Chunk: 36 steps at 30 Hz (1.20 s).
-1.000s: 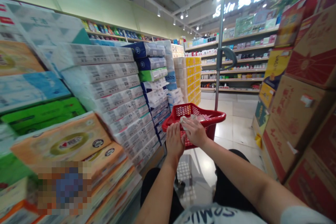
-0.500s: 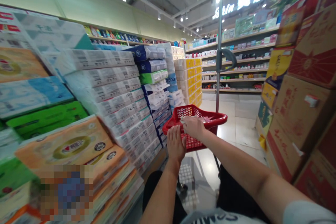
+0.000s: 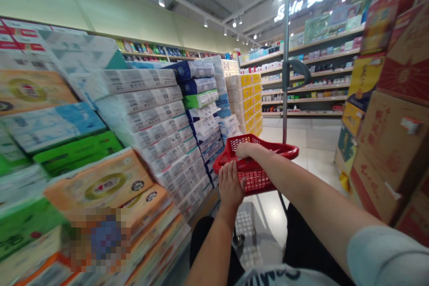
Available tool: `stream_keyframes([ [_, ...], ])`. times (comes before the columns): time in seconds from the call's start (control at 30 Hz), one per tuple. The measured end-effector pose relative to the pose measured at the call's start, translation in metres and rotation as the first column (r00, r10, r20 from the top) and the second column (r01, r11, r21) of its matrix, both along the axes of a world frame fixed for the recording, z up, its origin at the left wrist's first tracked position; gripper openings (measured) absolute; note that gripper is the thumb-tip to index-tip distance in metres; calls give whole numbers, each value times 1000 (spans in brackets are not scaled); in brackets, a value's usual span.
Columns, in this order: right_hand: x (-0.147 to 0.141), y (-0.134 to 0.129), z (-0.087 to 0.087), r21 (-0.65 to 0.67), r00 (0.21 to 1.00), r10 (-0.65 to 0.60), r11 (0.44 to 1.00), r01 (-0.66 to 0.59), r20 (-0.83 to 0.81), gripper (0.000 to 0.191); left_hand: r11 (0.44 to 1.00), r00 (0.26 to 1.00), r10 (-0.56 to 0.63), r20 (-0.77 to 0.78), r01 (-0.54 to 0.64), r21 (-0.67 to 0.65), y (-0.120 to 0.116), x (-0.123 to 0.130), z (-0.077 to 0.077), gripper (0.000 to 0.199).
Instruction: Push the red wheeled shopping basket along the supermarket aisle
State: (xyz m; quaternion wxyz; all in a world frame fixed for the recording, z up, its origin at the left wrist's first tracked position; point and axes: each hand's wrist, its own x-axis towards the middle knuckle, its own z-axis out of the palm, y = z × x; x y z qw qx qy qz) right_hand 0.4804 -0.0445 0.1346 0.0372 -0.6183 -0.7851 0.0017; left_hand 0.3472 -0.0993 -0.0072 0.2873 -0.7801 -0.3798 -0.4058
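A red plastic shopping basket [image 3: 256, 179] with a lattice wall sits on a wheeled metal frame in front of me. My left hand [image 3: 231, 187] lies over its near left rim, the fingers close together and hooked across the edge. My right hand [image 3: 246, 149] reaches over the rim into the basket. Its fingers drop behind the hand and the red edge, so what they touch is hidden. A grey upright pole [image 3: 285, 98] with a hook-shaped grip rises beside the basket's far side.
Stacked white tissue packs [image 3: 150, 120] and orange packs [image 3: 103, 178] line the left side. Cardboard cartons [image 3: 395, 138] are piled on the right. Pale floor tiles [image 3: 311, 143] run between them towards shelves [image 3: 321, 76] of small goods.
My right hand has dipped deeper into the basket, and its fingers have gone out of sight. My left hand stays on the rim. The view has shifted slightly left.
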Motion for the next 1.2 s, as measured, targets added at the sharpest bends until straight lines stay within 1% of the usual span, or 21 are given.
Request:
stream_keyframes([
  [0.1, -3, -27, -4, 25, 997, -73, 997, 72, 26, 25, 1000, 1000, -9, -1, 9, 2, -1, -4, 0, 61],
  [0.17, -3, -50, -18, 118, 998, -62, 991, 61, 10, 30, 1000, 1000, -21, 2, 21, 17, -1, -7, 0, 60],
  [0.2, -1, -61, -29, 197, 999, -33, 980, 35, -10, 33, 999, 1000, -27, 5, 27, 25, -1, -8, 0, 60],
  [0.23, 1, -71, -42, 346, 998, 14, 938, 7, -57, 35, 999, 999, -30, 10, 30, 30, -1, -9, 0, 60],
  [0.27, 4, -79, -58, 486, 995, 56, 874, -7, -87, 39, 999, 999, -31, 15, 31, 33, -1, -10, 1, 59],
  [0.33, 11, -90, -93, 688, 985, 138, 725, -30, -103, 42, 999, 999, -28, 24, 27, 33, -2, -10, 1, 60],
  [0.4, 19, -93, -123, 807, 976, 214, 583, -96, -38, 43, 999, 999, -22, 34, 21, 32, -3, -10, 1, 61],
  [0.43, 22, -92, -133, 844, 970, 243, 521, -128, -3, 44, 999, 999, -21, 37, 19, 29, -3, -9, 1, 61],
  [0.47, 24, -90, -139, 867, 964, 266, 473, -155, 28, 44, 1000, 999, -19, 40, 18, 25, -3, -9, 1, 61],
  [0.5, 25, -88, -140, 878, 959, 279, 448, -167, 41, 44, 1000, 999, -18, 41, 17, 21, -3, -8, 1, 61],
  [0.53, 26, -85, -138, 880, 958, 285, 446, -165, 35, 44, 1000, 999, -20, 40, 19, 18, -2, -7, 0, 60],
  [0.67, 23, -74, -120, 842, 962, 266, 532, -85, -71, 45, 999, 998, -34, 47, 34, 12, 1, -5, -1, 60],
  [0.7, 23, -72, -120, 844, 962, 263, 530, -79, -75, 45, 999, 998, -39, 47, 38, 12, 2, -6, 0, 61],
  [0.73, 24, -72, -123, 853, 962, 267, 513, -92, -57, 45, 999, 998, -43, 44, 43, 10, 3, -7, 2, 61],
  [0.8, 28, -71, -135, 872, 960, 277, 465, -154, 21, 45, 998, 998, -61, 31, 60, 9, 6, -12, 7, 61],
  [0.87, 31, -72, -147, 881, 961, 264, 432, -195, 83, 47, 998, 997, -64, 33, 64, 5, 11, -20, 13, 60],
  [0.93, 32, -70, -152, 891, 970, 229, 421, -171, 78, 49, 999, 997, -35, 63, 36, -4, 18, -29, 17, 58],
  [1.0, 32, -67, -149, 892, 974, 220, 427, -146, 55, 50, 999, 997, -21, 76, 24, -31, 27, -36, 16, 56],
  [1.03, 31, -66, -146, 884, 970, 236, 437, -164, 63, 51, 998, 997, -30, 74, 33, -49, 30, -38, 14, 55],
  [1.13, 29, -59, -138, 836, 937, 322, 469, -284, 138, 50, 991, 994, -77, 76, 84, -104, 40, -41, 6, 51],
  [1.2, 26, -54, -130, 810, 919, 360, 485, -330, 160, 49, 987, 992, -92, 85, 102, -126, 43, -41, 3, 48],
])
